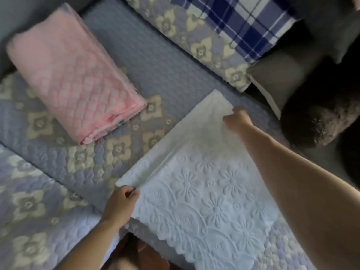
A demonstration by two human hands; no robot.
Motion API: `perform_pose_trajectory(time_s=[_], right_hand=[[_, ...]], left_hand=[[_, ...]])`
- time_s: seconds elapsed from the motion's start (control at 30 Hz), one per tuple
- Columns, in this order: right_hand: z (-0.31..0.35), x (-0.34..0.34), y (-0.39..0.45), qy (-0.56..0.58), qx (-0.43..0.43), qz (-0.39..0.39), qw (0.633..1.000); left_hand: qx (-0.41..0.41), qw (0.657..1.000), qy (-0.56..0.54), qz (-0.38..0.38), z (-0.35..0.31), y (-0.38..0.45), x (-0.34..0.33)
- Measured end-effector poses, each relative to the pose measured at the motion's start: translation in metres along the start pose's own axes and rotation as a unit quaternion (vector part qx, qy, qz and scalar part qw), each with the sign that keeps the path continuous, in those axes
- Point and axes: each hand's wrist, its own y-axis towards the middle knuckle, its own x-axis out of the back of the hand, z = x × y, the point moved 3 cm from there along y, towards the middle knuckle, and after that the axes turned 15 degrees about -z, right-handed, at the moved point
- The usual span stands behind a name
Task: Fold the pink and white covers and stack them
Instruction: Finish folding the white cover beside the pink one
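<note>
White cover, embossed with flowers, lies half folded; left hand pinches its near corner, right hand grips the far edge.

This is a home — a living room or lounge, going by the seating. A sofa fills most of the view, its seat cushions dressed in quilted lavender-blue slipcovers patterned with cream flowers. A blue-and-white plaid cushion leans against the backrest, with a grey pillow beside it at the far end. Household linen lies on the seat — a folded pink cover and a white embossed cover — soft domestic furnishings throughout, with dim indoor light.
</note>
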Motion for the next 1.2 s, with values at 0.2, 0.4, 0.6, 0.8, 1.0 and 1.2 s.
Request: perform_pose_trajectory(time_s=[0.2,0.4,0.6,0.8,1.0,1.2], right_hand=[[0.016,-0.045,0.052,-0.144,0.205,-0.027,0.968],[0.020,-0.042,0.067,-0.157,0.258,-0.051,0.952],[0.027,-0.015,0.070,-0.043,0.242,-0.097,0.965],[0.044,-0.024,0.083,0.011,0.238,-0.123,0.963],[0.044,-0.056,0.092,0.014,0.281,-0.165,0.945],[0.037,-0.063,0.076,-0.086,0.265,-0.268,0.922]], left_hand=[[-0.047,0.999,0.011,0.008,0.016,0.017,-0.015],[-0.067,0.998,-0.010,-0.016,0.013,-0.004,-0.016],[-0.068,0.993,-0.066,-0.075,-0.011,-0.017,0.001],[-0.075,0.990,-0.016,-0.121,-0.024,0.032,0.010],[-0.064,0.983,0.015,-0.171,-0.006,0.054,-0.003],[-0.193,0.940,0.169,-0.226,-0.017,0.061,-0.013]])
